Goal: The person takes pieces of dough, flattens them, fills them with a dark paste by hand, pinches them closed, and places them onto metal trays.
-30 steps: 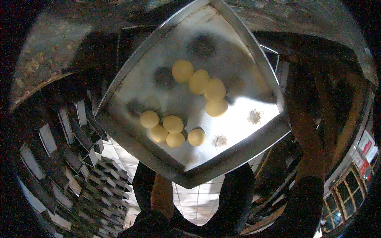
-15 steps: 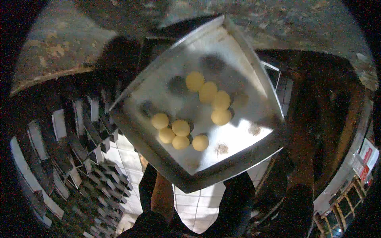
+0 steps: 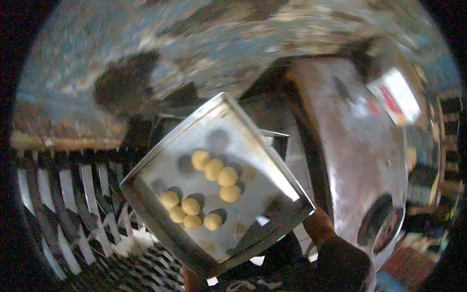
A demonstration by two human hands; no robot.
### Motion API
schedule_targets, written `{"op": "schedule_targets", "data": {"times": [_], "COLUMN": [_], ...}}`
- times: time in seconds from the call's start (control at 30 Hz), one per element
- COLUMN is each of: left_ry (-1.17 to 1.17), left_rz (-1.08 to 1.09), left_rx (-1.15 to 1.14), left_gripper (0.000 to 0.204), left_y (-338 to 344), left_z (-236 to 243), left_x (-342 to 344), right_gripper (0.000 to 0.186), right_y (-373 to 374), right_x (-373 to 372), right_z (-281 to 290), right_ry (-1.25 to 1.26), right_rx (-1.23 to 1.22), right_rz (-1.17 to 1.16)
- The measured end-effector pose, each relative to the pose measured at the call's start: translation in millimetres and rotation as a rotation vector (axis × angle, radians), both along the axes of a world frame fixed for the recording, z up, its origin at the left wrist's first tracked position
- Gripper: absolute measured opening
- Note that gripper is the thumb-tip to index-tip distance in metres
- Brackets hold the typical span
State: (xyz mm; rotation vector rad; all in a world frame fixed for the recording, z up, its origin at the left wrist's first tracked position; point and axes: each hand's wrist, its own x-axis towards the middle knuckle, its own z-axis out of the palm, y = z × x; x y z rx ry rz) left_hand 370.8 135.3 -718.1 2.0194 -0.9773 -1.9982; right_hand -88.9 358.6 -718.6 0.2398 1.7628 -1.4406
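A square, shallow metal tray [image 3: 233, 136] with raised sides is held up in front of me, turned so one corner points toward me. Several round, pale yellow dough balls [image 3: 213, 170] lie in it in two loose clusters, one of them a little apart. My right hand [image 3: 315, 220] is at the tray's right corner, its fingers hidden by the side. Of my left arm only a bit of skin [image 3: 190, 279] shows below the near left side; the hand itself is hidden under the tray.
On the left stands a rack of metal slats [image 3: 65, 194]. A worn metal worktop [image 3: 357, 160] runs along the right, with a white and red packet [image 3: 400, 100] and a dark round pan-like thing [image 3: 382, 224] at it. A stained, peeling wall [image 3: 219, 44] blurs behind.
My view has swung right, bringing the metal worktop and packet further in. The tray sits lower and further left in view, and my right forearm now shows at its right corner.
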Motion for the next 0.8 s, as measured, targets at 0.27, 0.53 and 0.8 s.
{"op": "schedule_targets", "data": {"times": [0.27, 0.53, 0.8], "left_ry": [-0.090, -0.015, 0.132], "left_rz": [-0.557, -1.050, -1.349], "left_rx": [-0.115, -0.208, -0.155], "left_gripper": [0.053, 0.052, 0.050], "left_y": [170, 137, 90], "left_z": [120, 229, 229], "left_x": [3, -53, -177], "right_gripper": [0.049, 0.049, 0.048], "right_y": [271, 404, 463], "right_x": [73, 143, 289], "right_z": [140, 224, 228], "right_ry": [0.093, 0.195, 0.170], "right_rx": [-0.212, -0.200, 0.025], "right_rz": [-0.220, -0.744, -1.236]}}
